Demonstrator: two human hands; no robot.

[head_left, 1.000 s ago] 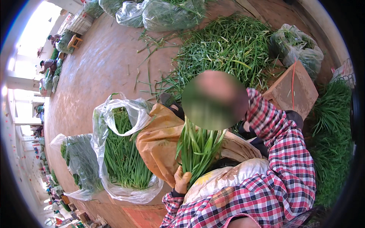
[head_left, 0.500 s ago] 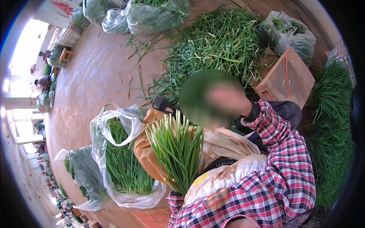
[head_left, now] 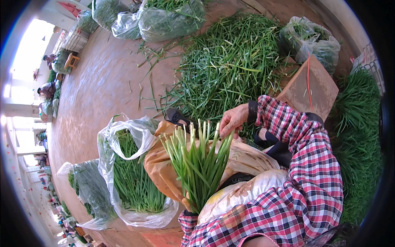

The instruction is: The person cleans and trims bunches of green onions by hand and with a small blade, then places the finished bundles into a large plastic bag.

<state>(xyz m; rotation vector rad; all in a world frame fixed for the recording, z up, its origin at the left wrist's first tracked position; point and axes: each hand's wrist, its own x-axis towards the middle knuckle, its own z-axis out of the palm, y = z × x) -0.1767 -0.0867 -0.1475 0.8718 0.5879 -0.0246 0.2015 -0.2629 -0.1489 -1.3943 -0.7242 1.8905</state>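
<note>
My left hand [head_left: 187, 203] is wrapped round the lower part of a bunch of garlic chives [head_left: 198, 164], mostly hidden behind the leaves. The bunch stands upright over my lap, pale cut ends on top and fanned apart. At its upper right edge my right hand [head_left: 233, 120] has thumb and fingers closed on the pale end of a chive stalk. Just left of my knee, an open clear plastic bag [head_left: 108, 173] holds many more garlic chives [head_left: 138, 181] laid side by side.
A wide heap of loose green leaves [head_left: 230, 61] covers the floor ahead. A wooden stool [head_left: 314, 84] with a red strip stands right of it. More chives [head_left: 358, 164] are piled at my right side. Filled plastic bags [head_left: 170, 22] line the far edge; distant people [head_left: 46, 88] sit at left.
My right arm has moved left, bringing that hand to the top of the bunch. The stalks spread further right now. A blurred patch hid the right hand earlier.
</note>
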